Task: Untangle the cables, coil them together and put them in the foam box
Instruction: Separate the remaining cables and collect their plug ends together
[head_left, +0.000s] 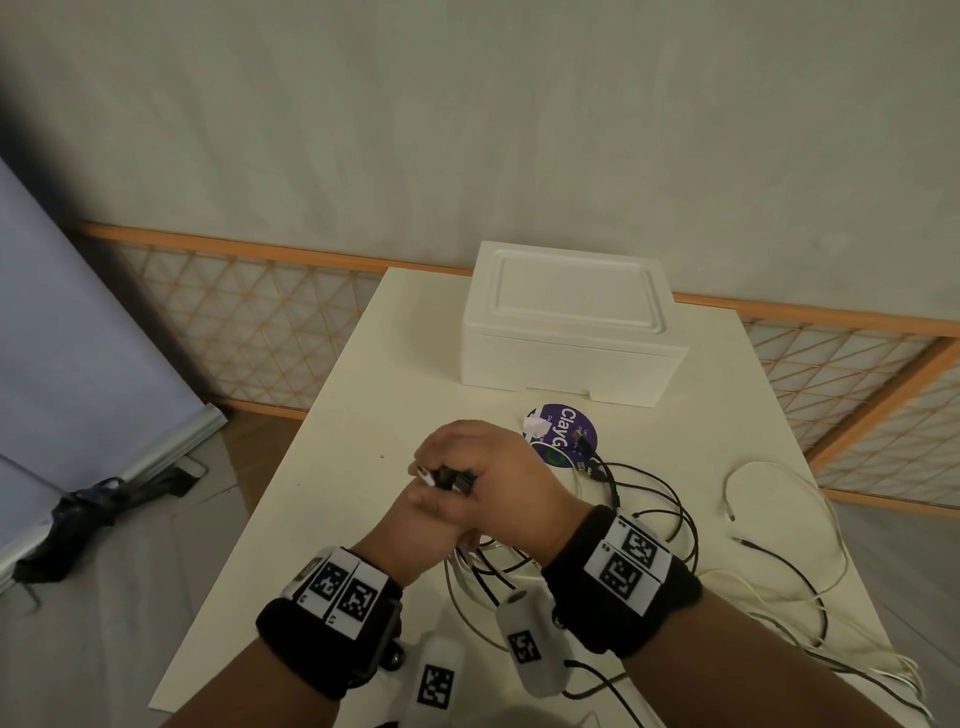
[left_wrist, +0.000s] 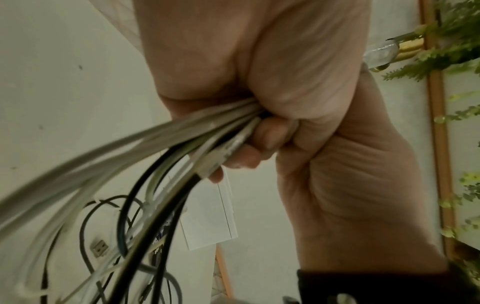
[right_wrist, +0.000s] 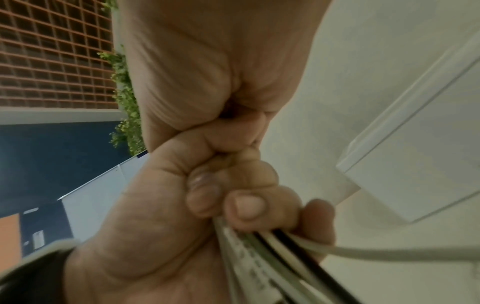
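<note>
Head view: both hands meet mid-table, gathering cable ends.
Left hand: fingers curled tight round cables, plugs aligned for coiling.
Right hand: curled over same bundle, probably steadying plugs.
Foam box: 12 o'clock, lid on.
Loose loops: 3 o'clock, on table.

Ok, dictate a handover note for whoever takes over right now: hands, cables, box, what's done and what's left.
Left hand: grips a bundle of white and black cables.
Right hand: closed on the same bundle next to the left, plug ends poking out of the grip.
Rest of the cables: loose loops trailing over the table, right of the hands and toward the near edge.
Foam box: far end of the table, lid on.
Done: several strands gathered in hand.
Left: finish untangling, coil everything, open the box, put the coil in.
</note>
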